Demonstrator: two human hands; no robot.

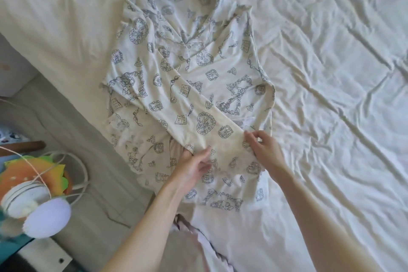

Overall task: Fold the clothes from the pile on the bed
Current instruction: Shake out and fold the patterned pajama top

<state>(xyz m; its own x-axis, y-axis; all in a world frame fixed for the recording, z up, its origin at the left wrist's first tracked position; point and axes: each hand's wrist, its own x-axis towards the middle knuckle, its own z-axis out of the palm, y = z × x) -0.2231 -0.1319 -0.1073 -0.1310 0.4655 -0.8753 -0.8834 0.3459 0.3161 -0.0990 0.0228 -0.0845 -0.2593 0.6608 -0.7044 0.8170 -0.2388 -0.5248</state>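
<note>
Your left hand (pixel 194 165) and right hand (pixel 263 149) both pinch the near end of a sleeve folded across the white cotton shirt with blue-grey line print (pixel 187 86). The shirt lies flat on the wrinkled cream bed sheet (pixel 331 95), at the bed's left side.

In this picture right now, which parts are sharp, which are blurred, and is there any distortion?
Head view: the printed garment and both hands, left hand and right hand, look fairly sharp; the lamp at lower left is blurred, being close to the camera; soft daylight, mild shadows in the sheet wrinkles; the wide angle bends the bed edge and stretches the forearms.
</note>
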